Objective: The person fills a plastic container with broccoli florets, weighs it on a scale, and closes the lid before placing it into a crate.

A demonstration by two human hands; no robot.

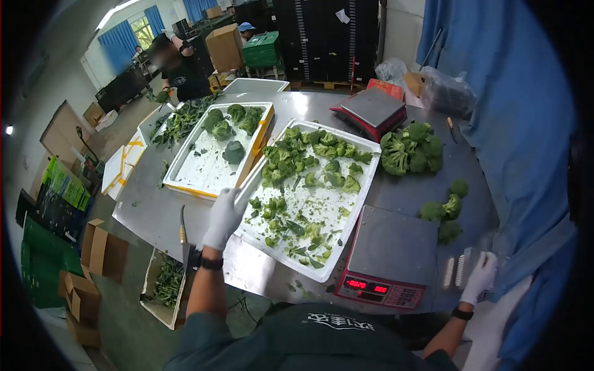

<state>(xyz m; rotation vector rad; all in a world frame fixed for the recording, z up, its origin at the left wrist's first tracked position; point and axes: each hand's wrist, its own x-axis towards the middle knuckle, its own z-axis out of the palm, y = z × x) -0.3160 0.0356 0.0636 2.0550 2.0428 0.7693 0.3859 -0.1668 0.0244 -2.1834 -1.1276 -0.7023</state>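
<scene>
Step in hand, my read: left hand (223,217) at the tray, right hand (481,277) off at the packaging. Left grip: gloved fingers at the left rim of the near white tray (352,219); can't tell if they're clenched on it or just resting. Right grip: gloved, by the ribbed clear plastic (460,267) at the desk's near right corner; can't tell if it's grasping any.

Broccoli pieces (288,161) sit in that tray mid-desk, bunched toward its far end, crumbs and leaf bits at the near end. Moving the tray would call for both hands, kept level; picking up plastic calls for a clean fingertip pinch.

Near scale (396,247) just right of the tray, at the near edge, red digits lit, not safely legible. Broccoli pile (411,148) toward the right edge, loose heads (450,210) nearer. Second scale (374,108) toward the far edge. Second tray (213,161) to the left, few heads in it. Knife (182,232) at the left end of the near edge, another knife (451,130) near the right edge.

Desk (154,210): shiny metal, leaf scraps. Room: blue curtain (507,142) along the right edge, cardboard boxes (105,250) on the floor to the left, bin of leaves (167,281) below the near edge, co-worker (189,77) past the far left corner.
</scene>
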